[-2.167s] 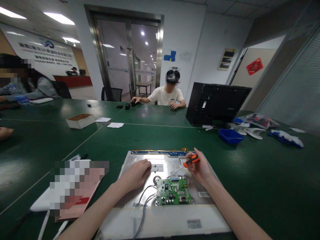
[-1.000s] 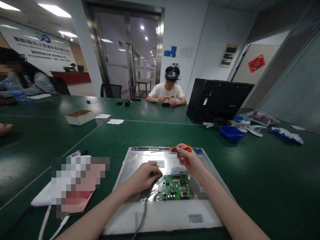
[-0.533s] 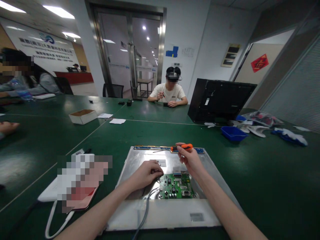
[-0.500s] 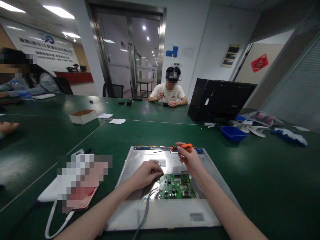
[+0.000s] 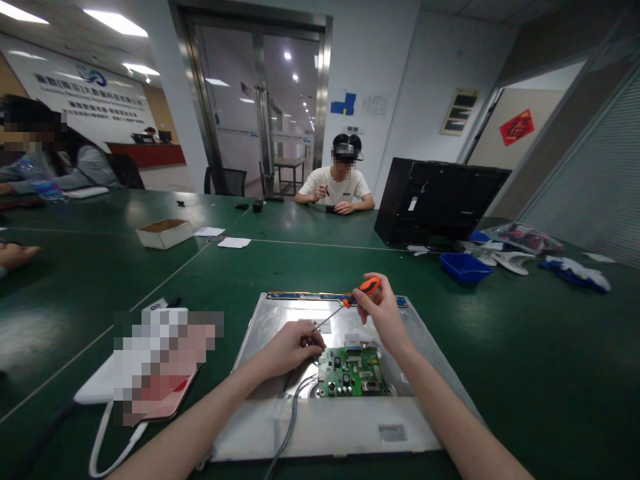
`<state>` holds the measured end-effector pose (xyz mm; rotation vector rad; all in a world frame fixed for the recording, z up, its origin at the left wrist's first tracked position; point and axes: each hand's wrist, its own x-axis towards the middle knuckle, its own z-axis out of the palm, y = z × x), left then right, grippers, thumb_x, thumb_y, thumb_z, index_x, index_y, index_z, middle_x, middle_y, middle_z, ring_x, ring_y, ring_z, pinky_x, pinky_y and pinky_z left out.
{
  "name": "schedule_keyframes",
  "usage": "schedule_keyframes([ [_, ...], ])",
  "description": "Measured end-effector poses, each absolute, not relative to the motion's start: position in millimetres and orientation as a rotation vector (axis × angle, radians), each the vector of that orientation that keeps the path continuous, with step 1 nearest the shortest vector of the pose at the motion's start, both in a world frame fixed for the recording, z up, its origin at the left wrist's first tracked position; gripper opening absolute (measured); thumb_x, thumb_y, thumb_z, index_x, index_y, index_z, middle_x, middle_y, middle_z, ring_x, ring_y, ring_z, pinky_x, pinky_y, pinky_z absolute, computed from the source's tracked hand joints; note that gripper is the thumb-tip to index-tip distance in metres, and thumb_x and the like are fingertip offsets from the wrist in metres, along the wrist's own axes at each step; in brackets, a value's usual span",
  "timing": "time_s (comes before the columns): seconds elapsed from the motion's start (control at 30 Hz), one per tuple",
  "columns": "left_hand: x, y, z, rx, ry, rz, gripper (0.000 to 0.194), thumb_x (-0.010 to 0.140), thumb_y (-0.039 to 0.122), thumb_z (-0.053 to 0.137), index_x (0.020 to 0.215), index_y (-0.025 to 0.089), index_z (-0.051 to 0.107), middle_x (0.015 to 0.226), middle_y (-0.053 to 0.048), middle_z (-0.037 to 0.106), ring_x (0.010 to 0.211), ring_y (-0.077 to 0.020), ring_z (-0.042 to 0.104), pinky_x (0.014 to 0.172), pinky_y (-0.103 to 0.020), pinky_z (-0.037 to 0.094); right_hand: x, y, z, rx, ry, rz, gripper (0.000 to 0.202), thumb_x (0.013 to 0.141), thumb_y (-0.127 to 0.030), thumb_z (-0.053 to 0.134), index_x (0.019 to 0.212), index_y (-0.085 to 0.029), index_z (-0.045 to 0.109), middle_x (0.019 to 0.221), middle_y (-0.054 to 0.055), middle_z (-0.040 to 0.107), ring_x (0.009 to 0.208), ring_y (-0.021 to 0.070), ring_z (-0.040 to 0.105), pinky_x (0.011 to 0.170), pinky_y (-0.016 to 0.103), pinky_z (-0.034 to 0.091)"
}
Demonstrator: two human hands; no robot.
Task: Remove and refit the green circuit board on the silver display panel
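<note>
An orange-and-black screwdriver [image 5: 369, 287] is in my right hand [image 5: 383, 312], its shaft slanting down and left toward the fingertips of my left hand [image 5: 295, 347]. My left hand is closed at the upper left corner of a green circuit board [image 5: 353, 373]; whatever its fingers hold is too small to make out. The board lies on the metal back of a flat panel [image 5: 320, 427]. Grey cables [image 5: 294, 417] run from beside the board over the panel's near edge. Along the panel's far edge is a thin blue strip board [image 5: 285, 296].
On the left lie a pink-cased device [image 5: 170, 393] and a white cable [image 5: 100, 440]. Farther back are an open carton [image 5: 165, 235], a black monitor [image 5: 440, 203] and a blue tray [image 5: 465, 268]. One person sits opposite, another at the left.
The screwdriver has tilted, its handle up and its tip down toward my left hand. My right hand has shifted slightly and turned with it. My left hand has hardly moved.
</note>
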<state>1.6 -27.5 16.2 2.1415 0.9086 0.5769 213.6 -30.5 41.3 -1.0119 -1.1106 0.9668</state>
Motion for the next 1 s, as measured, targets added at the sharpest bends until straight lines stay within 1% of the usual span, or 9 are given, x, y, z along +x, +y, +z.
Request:
schedule_keyframes([
  [0.07,0.9,-27.0,17.0,2.148,0.89,0.576,0.011,0.077,0.012,0.061,0.081,0.015,0.071,0.079,-0.002,0.064,0.071,-0.0138,0.058,0.064,-0.022,0.043,212.5,-33.5,55.0,-1.059,-1.297,0.864,0.045,0.074,-0.039,0.071,0.108,-0.026,0.044,0.072,-0.006,0.054,0.05,0.0107,0.049,0.04,0.022,0.037],
  [0.13,0.2,-26.6,17.3,2.164,0.875,0.565,0.012,0.077,0.012,0.061,0.082,0.016,0.072,0.078,-0.002,0.064,0.071,-0.014,0.057,0.065,-0.022,0.042,210.1,-36.5,72.5,-1.106,-1.561,0.685,0.04,0.078,-0.037,0.067,0.109,-0.026,0.044,0.076,-0.004,0.056,0.056,0.0119,0.052,0.047,0.023,0.04],
  [0.2,-0.5,-26.4,17.0,2.161,0.858,0.566,0.012,0.079,0.013,0.061,0.082,0.016,0.072,0.078,-0.002,0.064,0.071,-0.0141,0.057,0.065,-0.022,0.042,206.5,-38.7,91.4,-1.108,-1.821,0.521,0.036,0.08,-0.031,0.065,0.108,-0.025,0.044,0.078,-0.003,0.058,0.063,0.0132,0.055,0.054,0.025,0.041],
  [0.33,-1.7,-25.4,14.0,2.147,0.837,0.598,0.011,0.08,0.013,0.06,0.083,0.016,0.07,0.08,-0.002,0.065,0.074,-0.0145,0.058,0.067,-0.023,0.042,197.8,-39.0,118.6,-1.091,-2.205,0.327,0.033,0.08,-0.024,0.062,0.107,-0.025,0.043,0.076,-0.004,0.058,0.062,0.013,0.053,0.058,0.026,0.036],
  [0.43,-2.0,-24.2,11.6,2.148,0.835,0.593,0.01,0.08,0.013,0.061,0.084,0.016,0.069,0.081,-0.002,0.065,0.076,-0.0151,0.058,0.068,-0.023,0.042,193.0,-37.6,123.2,-1.128,-2.353,0.195,0.033,0.079,-0.023,0.064,0.104,-0.025,0.042,0.076,-0.004,0.058,0.062,0.0135,0.052,0.058,0.026,0.033],
  [0.6,-1.5,-24.3,11.7,2.136,0.839,0.589,0.01,0.08,0.012,0.06,0.084,0.015,0.069,0.082,-0.002,0.065,0.076,-0.0153,0.058,0.068,-0.024,0.043,192.2,-37.6,115.8,-1.167,-2.437,0.191,0.035,0.077,-0.021,0.066,0.103,-0.025,0.042,0.077,-0.003,0.06,0.063,0.0132,0.051,0.056,0.024,0.029],
  [0.87,-2.3,-24.2,12.3,2.14,0.844,0.573,0.01,0.08,0.012,0.059,0.084,0.016,0.068,0.082,-0.002,0.065,0.077,-0.0153,0.057,0.069,-0.023,0.044,193.9,-42.4,118.5,-1.138,-2.442,0.222,0.036,0.077,-0.022,0.065,0.104,-0.024,0.042,0.078,-0.003,0.061,0.063,0.0135,0.052,0.056,0.025,0.029],
  [1.0,-3.7,-23.2,10.9,2.144,0.83,0.544,0.012,0.082,0.014,0.058,0.086,0.017,0.069,0.084,-0.002,0.065,0.079,-0.0155,0.058,0.07,-0.024,0.045,190.9,-44.0,117.4,-1.137,-2.475,0.244,0.035,0.076,-0.022,0.065,0.104,-0.024,0.043,0.078,-0.002,0.062,0.064,0.0137,0.053,0.056,0.025,0.028],
])
